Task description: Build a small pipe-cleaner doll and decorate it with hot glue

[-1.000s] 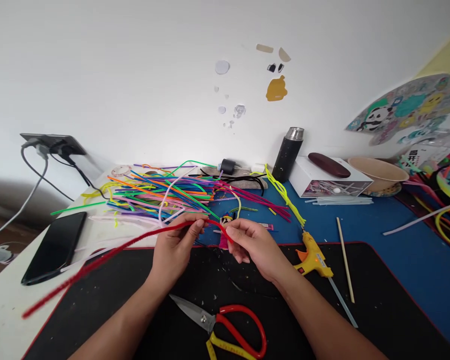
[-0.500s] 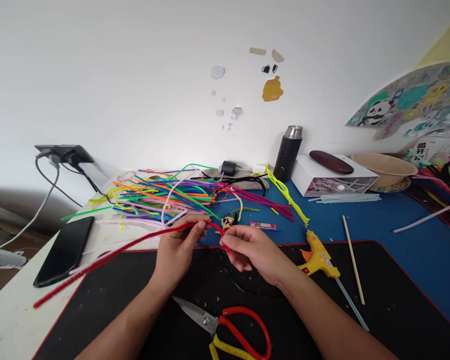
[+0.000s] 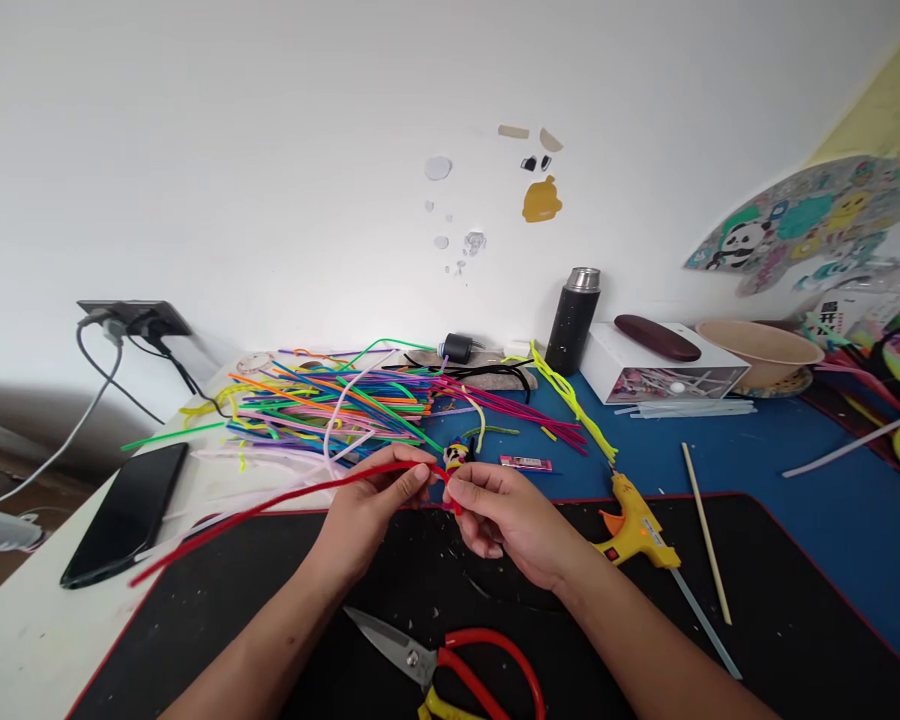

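A long red pipe cleaner [image 3: 270, 496] runs between both hands, its free end trailing to the lower left. My left hand [image 3: 375, 510] pinches it between thumb and forefinger. Close beside, my right hand [image 3: 506, 515] grips the bent end near the fingertips. Just beyond the fingers is a small figure [image 3: 457, 453] with a black-and-white face and yellow parts, partly hidden by the hands. Scissors [image 3: 450, 660] with red handles lie on the black mat [image 3: 285, 610] below the hands, blades apart.
A heap of coloured pipe cleaners [image 3: 345, 405] covers the back left. To the right are a yellow glue gun [image 3: 637, 525] with a glue stick, a wooden stick [image 3: 706, 535], a black flask [image 3: 572, 325] and a white drawer box [image 3: 664, 365]. A phone [image 3: 126, 515] lies left.
The left hand has moved right, closer to the right hand. The pipe cleaner's free end has swung up and right. The view has tilted slightly upward.
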{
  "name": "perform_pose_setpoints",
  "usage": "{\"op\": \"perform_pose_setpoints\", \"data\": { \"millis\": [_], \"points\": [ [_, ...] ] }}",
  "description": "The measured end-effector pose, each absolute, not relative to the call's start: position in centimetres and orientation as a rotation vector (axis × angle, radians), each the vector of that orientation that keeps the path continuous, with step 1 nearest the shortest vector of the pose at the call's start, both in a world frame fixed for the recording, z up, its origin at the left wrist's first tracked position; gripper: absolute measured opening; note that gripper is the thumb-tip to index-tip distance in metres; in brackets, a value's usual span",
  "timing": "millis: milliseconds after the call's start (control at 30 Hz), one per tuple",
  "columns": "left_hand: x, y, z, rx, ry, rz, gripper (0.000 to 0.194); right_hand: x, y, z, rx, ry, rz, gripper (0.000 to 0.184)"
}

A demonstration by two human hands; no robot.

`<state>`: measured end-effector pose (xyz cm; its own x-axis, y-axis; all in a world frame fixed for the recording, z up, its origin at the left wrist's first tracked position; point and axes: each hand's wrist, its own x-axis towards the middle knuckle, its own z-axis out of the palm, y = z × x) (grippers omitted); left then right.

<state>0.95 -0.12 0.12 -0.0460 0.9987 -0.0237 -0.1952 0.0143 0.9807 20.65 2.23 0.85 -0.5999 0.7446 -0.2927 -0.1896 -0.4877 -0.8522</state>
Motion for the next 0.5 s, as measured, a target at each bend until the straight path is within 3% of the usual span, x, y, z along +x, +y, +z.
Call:
{"op": "perform_pose_setpoints", "data": {
  "millis": [500],
  "points": [
    [3.2, -1.3, -0.3, 1.064, 1.139, 1.366, 0.030, 20.2, 2.2, 0.9, -0.848, -0.789, 2.077, 0.053]
  ]
}}
